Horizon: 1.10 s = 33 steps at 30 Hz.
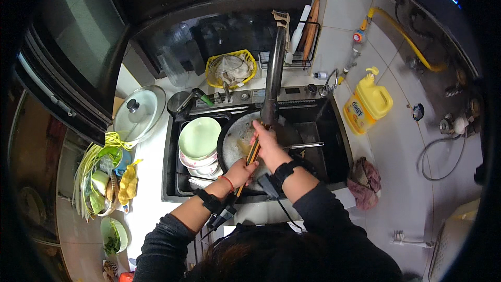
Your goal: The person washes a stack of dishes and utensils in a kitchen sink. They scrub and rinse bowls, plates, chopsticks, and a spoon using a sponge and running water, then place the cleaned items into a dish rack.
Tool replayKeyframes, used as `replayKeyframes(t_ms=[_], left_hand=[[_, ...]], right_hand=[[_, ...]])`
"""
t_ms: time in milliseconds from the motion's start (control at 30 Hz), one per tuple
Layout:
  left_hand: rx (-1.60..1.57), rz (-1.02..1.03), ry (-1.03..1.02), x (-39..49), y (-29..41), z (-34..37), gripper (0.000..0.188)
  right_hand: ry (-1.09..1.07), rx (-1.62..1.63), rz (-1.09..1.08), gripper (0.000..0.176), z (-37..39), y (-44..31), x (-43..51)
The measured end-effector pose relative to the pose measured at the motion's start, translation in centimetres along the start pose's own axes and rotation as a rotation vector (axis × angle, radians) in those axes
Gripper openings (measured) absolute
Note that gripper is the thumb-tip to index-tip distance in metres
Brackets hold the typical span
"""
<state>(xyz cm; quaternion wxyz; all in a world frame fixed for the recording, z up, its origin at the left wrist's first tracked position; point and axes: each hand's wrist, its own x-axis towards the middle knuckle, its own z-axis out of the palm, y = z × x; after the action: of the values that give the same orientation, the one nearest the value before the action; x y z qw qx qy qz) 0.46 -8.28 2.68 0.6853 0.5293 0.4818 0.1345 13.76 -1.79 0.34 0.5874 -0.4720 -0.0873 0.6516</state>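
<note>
Both my hands grip a slanting bundle of sticks that look like chopsticks (pixel 253 152), dark with orange-brown strips. My left hand (pixel 240 173) closes around the lower part. My right hand (pixel 267 141) holds them higher up, just below the end of the metal faucet (pixel 274 66). Beneath my hands a round dark pan (pixel 220 145) sits in the black sink (pixel 340 152), holding foamy water (pixel 236 125). My forearms and the chopsticks hide part of the pan. Left of it, a pale green bowl (pixel 199 137) tops a stack of dishes.
A metal handle (pixel 305 145) juts out right of the pan. Yellow detergent jug (pixel 366 105) and crumpled cloth (pixel 364 184) lie beyond the sink's right side. On the left counter are a glass lid (pixel 133 119), vegetables (pixel 100 188) and a green bowl (pixel 122 237). Behind stands a yellow basket (pixel 211 80).
</note>
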Motion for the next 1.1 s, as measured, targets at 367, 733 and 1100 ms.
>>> replayKeyframes(t_ms=[367, 733, 1100], left_hand=[[-0.149, 0.082, -0.134, -0.5, -1.0, -2.6, 0.043], [-0.706, -0.120, -0.131, -0.8, -1.6, -5.4, 0.009], [-0.684, -0.149, -0.123, 0.0, -2.2, -4.4, 0.004]], right_hand=[[0.002, -0.261, -0.119, 0.034, -0.6, -1.4, 2.0], [-0.873, -2.174, -0.541, 0.045, -6.1, 5.9, -2.1], [-0.223, -0.720, -0.704, 0.005, -3.3, 2.4, -1.8]])
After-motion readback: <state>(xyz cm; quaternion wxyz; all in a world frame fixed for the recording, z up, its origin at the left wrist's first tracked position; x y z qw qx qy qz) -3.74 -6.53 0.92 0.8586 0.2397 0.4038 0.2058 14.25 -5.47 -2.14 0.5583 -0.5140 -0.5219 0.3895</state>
